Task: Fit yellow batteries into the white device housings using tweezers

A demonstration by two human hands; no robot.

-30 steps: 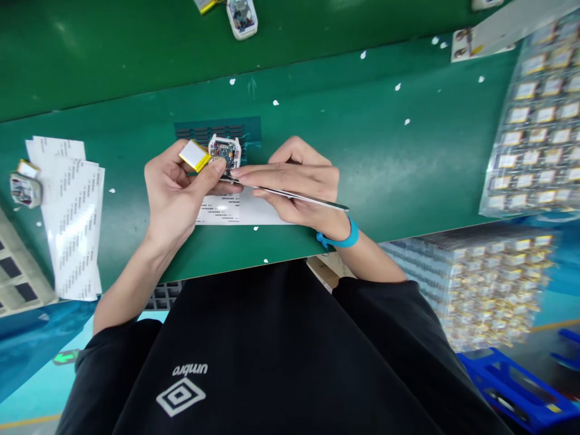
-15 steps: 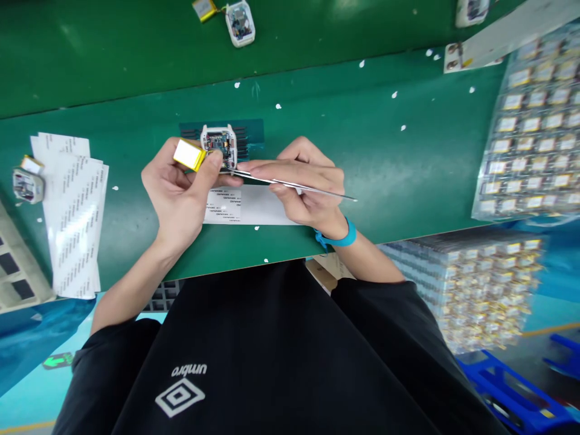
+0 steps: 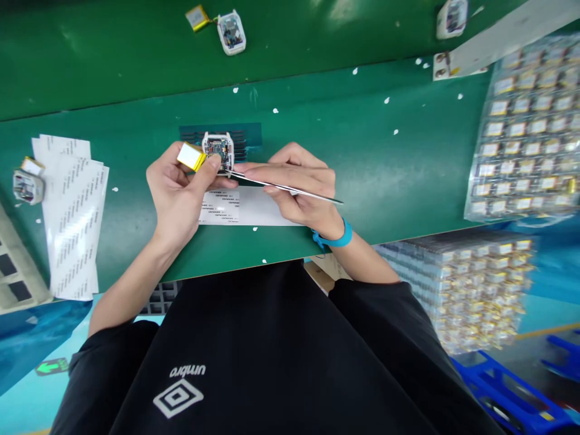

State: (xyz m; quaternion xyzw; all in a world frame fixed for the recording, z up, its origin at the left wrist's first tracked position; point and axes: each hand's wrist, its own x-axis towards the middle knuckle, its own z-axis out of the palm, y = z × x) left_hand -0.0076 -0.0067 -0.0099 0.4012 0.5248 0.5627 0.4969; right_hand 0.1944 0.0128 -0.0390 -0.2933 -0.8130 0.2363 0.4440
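Note:
My left hand [image 3: 179,193] grips a white watch-like case [image 3: 230,149] with a circuit board showing inside it. A yellow-edged battery [image 3: 191,156] with a white face rests against the fingers, just left of the case. Long thin tweezers [image 3: 290,189] are pinched in my right hand [image 3: 303,184], which wears a blue wristband. Their tips reach the lower right edge of the case, though the exact contact is too small to make out. Under both hands lies a white printed sheet [image 3: 258,206] on the green table [image 3: 385,181].
Printed strips [image 3: 75,223] lie at the left beside another case [image 3: 28,186] with a battery. More cases [image 3: 232,32] sit on the raised far surface. At the right are a tray of batteries [image 3: 521,130], stacked trays [image 3: 475,290] and a metal bracket [image 3: 493,42].
The view has shifted slightly. My right hand and the tweezers sit a little closer to my left hand, which still holds the case. At the far right, the upper case appears further left.

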